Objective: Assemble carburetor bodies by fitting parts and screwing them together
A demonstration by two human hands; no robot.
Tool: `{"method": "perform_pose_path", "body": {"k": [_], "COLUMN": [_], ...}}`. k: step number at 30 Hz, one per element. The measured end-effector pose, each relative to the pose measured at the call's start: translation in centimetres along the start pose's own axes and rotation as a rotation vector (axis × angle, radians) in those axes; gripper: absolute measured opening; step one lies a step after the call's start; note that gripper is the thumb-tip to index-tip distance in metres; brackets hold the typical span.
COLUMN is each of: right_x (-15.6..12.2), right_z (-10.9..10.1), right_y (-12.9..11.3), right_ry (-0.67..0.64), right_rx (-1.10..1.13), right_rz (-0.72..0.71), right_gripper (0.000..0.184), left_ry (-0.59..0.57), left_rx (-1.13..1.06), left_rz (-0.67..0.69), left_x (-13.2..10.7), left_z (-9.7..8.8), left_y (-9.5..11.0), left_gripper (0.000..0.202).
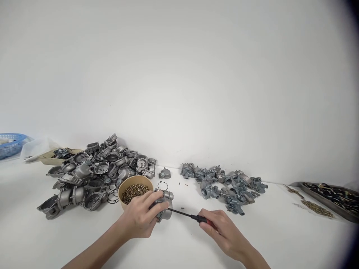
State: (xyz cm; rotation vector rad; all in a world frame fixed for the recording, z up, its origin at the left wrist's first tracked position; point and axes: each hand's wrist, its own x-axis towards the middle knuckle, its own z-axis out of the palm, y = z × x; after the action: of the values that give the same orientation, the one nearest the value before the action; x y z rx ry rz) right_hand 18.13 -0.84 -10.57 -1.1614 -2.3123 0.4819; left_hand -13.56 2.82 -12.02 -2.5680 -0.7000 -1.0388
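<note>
My left hand [143,215] is wrapped round a grey metal carburetor [167,213], holding it just above the white table. In my right hand [221,231] is a screwdriver [202,219] with a black and red handle. Its thin dark shaft points left, and the tip meets the carburetor near my left fingertips; the screw itself is too small to make out. Behind my left hand stands a tan bowl [121,190] full of small brass-coloured screws [136,192]. A black rubber ring [162,185] lies just beyond the carburetor.
Grey float bowls [101,168] are heaped at the left, with more rubber rings [113,196] beside them. Carburetor bodies [234,190] lie in a pile at the right. A dark tray [331,201] is at far right, a blue basket [12,145] at far left. The white wall [179,82] rises behind.
</note>
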Motion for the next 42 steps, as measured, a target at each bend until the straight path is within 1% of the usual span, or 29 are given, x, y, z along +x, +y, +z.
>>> {"method": "perform_pose_path", "body": {"k": [3, 6, 8, 10, 12, 13, 14, 16, 17, 18, 19, 21, 23, 25, 26, 27, 29, 31, 32, 34, 35, 36, 37, 39, 41, 42], "right_x": [-0.1, -0.1, 0.1, 0.4, 0.6, 0.8, 0.9, 1.1, 1.2, 1.3, 1.4, 1.6, 2.0, 2.3, 2.4, 2.5, 2.7, 2.6, 2.6, 2.7, 2.8, 3.0, 3.2, 3.7, 4.3, 4.5], "right_z": [-0.4, -0.6, -0.5, -0.3, 0.0, 0.1, 0.2, 0.8, 1.2, 1.7, 2.2, 3.2, 4.0, 4.5, 4.7, 4.7, 4.8, 4.7, 4.6, 4.5, 4.6, 4.7, 5.0, 5.9, 6.8, 7.2], "right_y": [-0.7, -0.6, 0.0, 0.8, 2.0, 2.7, 3.3, 4.7, 5.3, 5.8, 6.2, 6.8, 7.0, 7.0, 7.0, 7.1, 7.3, 7.3, 7.2, 6.2, 5.3, 4.1, 2.7, -0.5, -3.4, -4.5], "right_ry": [-0.089, -0.116, -0.084, 0.01, 0.144, 0.203, 0.245, 0.285, 0.282, 0.269, 0.251, 0.233, 0.236, 0.251, 0.263, 0.277, 0.308, 0.352, 0.387, 0.475, 0.514, 0.538, 0.51, 0.464, 0.387, 0.365], "right_rx": [0.179, 0.265, 0.287, 0.267, 0.192, 0.136, 0.073, -0.06, -0.121, -0.182, -0.242, -0.353, -0.424, -0.446, -0.443, -0.437, -0.427, -0.424, -0.418, -0.355, -0.273, -0.156, 0.019, 0.418, 0.704, 0.781], "right_rz": [0.079, 0.113, 0.106, 0.092, 0.115, 0.145, 0.182, 0.261, 0.297, 0.333, 0.367, 0.421, 0.446, 0.444, 0.437, 0.426, 0.401, 0.352, 0.313, 0.23, 0.196, 0.182, 0.187, 0.262, 0.299, 0.304], "right_gripper": [0.041, 0.042, 0.041, 0.04, 0.04, 0.04, 0.039, 0.036, 0.034, 0.031, 0.028, 0.025, 0.025, 0.026, 0.026, 0.025, 0.024, 0.024, 0.025, 0.028, 0.031, 0.035, 0.038, 0.052, 0.073, 0.079], "left_ry": [0.046, 0.053, 0.058, 0.097, 0.175, 0.22, 0.256, 0.312, 0.326, 0.328, 0.326, 0.325, 0.317, 0.305, 0.295, 0.279, 0.239, 0.223, 0.23, 0.264, 0.281, 0.291, 0.292, 0.276, 0.236, 0.218], "left_rx": [0.077, 0.054, 0.016, -0.059, -0.214, -0.338, -0.498, -0.901, -1.111, -1.302, -1.457, -1.654, -1.76, -1.803, -1.799, -1.775, -1.664, -1.526, -1.46, -1.313, -1.206, -1.073, -0.928, -0.679, -0.552, -0.526], "left_rz": [0.069, 0.068, 0.03, -0.052, -0.212, -0.331, -0.471, -0.768, -0.893, -0.99, -1.063, -1.173, -1.268, -1.337, -1.337, -1.296, -1.134, -0.979, -0.95, -0.973, -0.973, -0.943, -0.885, -0.732, -0.619, -0.587], "left_x": [-0.1, -0.1, 0.0, 0.1, 0.6, 0.9, 1.2, 1.8, 2.0, 2.1, 2.1, 1.9, 1.7, 1.5, 1.5, 1.5, 1.5, 1.6, 1.6, 1.6, 1.6, 1.6, 1.6, 1.4, 1.2, 1.1], "left_z": [-0.4, -0.3, -0.1, 0.1, 0.1, 0.1, 0.0, -0.1, -0.1, 0.0, 0.2, 0.6, 1.0, 1.4, 1.5, 1.5, 1.6, 1.6, 1.6, 1.6, 1.6, 1.6, 1.5, 1.5, 1.5, 1.6], "left_y": [0.0, 0.1, 0.0, -0.2, -0.3, -0.2, -0.1, 0.3, 0.6, 0.9, 1.2, 1.8, 2.1, 2.3, 2.4, 2.4, 2.5, 2.7, 2.8, 3.1, 3.2, 3.3, 3.4, 3.5, 3.6, 3.7], "left_gripper": [0.053, 0.054, 0.053, 0.05, 0.044, 0.042, 0.042, 0.046, 0.049, 0.052, 0.055, 0.06, 0.063, 0.064, 0.064, 0.064, 0.064, 0.062, 0.06, 0.058, 0.056, 0.053, 0.05, 0.043, 0.039, 0.039]}}
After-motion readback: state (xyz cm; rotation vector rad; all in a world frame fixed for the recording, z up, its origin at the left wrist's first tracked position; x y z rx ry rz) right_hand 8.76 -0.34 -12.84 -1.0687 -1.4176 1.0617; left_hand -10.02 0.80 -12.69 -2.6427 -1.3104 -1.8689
